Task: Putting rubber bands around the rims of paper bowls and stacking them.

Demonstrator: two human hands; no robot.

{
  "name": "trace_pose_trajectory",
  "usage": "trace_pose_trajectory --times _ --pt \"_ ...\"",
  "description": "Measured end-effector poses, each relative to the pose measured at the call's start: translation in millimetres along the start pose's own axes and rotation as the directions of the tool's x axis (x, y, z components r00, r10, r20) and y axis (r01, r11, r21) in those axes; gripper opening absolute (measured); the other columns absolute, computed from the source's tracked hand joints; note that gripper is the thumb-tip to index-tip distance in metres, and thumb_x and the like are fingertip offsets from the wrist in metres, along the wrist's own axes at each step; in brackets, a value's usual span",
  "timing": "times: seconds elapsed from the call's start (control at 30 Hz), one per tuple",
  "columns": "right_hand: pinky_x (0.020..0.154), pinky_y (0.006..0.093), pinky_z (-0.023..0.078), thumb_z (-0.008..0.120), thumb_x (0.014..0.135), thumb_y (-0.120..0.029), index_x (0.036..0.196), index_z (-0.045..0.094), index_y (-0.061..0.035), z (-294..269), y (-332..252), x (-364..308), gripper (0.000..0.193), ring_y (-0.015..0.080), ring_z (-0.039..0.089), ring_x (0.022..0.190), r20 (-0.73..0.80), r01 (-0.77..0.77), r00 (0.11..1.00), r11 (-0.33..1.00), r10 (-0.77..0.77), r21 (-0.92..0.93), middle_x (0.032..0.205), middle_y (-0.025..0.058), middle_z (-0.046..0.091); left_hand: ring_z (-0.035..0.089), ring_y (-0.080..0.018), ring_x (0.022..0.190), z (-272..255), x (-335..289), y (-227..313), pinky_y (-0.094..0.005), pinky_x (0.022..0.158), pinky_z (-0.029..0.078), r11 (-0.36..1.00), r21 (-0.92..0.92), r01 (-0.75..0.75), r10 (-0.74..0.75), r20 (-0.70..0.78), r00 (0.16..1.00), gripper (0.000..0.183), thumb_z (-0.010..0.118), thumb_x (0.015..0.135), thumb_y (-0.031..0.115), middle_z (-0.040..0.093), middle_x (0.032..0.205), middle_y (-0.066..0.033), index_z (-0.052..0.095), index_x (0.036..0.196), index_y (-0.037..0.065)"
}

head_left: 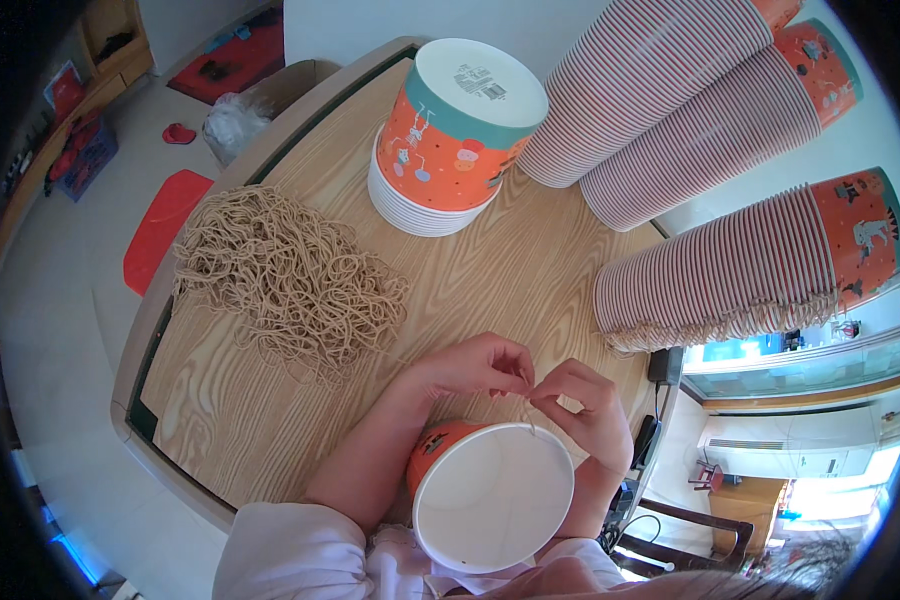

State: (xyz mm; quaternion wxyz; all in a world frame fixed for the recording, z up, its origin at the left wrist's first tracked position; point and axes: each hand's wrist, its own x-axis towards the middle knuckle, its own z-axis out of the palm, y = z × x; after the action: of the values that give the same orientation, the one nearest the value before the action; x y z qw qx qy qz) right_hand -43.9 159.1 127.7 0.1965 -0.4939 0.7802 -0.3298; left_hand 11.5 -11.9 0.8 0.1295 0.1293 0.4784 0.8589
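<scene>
The orange tub (492, 498) has a white inside.

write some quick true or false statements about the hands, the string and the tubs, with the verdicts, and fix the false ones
1. The left hand and right hand have their fingertips close together. True.
2. The open tub in front of the person has its mouth toward the camera. True.
3. The tan string heap lies inside that tub. False: it lies on the wood-grain table, left of the hands.
4. Tan strands run along the rims of the nearest long stack on the right. True.
5. That is the only long stack there. False: three show on the right.
6. The shorter stack's top tub is mouth up. False: its base is up.
</scene>
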Motion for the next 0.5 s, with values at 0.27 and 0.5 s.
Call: trace_pose_trajectory --times 0.27,0.5 --pt "0.062 0.0305 0.049 0.072 0.072 0.003 0.093 0.068 -0.0035 3.3 2.0 0.0 0.022 0.0229 0.061 0.075 -0.015 -0.056 0.998 0.998 0.056 0.003 0.081 0.0095 0.059 0.051 -0.0042 0.060 -0.6 1.8 -2.8 -0.0195 0.054 0.040 1.000 0.024 0.005 -0.005 0.005 1.000 0.013 0.070 0.084 0.015 0.059 0.071 0.0027 0.064 0.091 0.005" --pt "0.062 0.0305 0.049 0.071 0.073 0.003 0.091 0.069 -0.0044 3.0 0.7 0.2 0.020 0.0229 0.062 0.073 0.018 -0.060 0.998 0.998 0.060 -0.005 0.081 0.0086 0.059 0.051 -0.0045 0.060 -1.3 1.6 -1.8 -0.0200 0.054 0.041 1.000 0.024 -0.010 0.009 0.020 1.000 0.010 0.069 0.084 0.012 0.060 0.072 0.0022 0.064 0.089 0.004"
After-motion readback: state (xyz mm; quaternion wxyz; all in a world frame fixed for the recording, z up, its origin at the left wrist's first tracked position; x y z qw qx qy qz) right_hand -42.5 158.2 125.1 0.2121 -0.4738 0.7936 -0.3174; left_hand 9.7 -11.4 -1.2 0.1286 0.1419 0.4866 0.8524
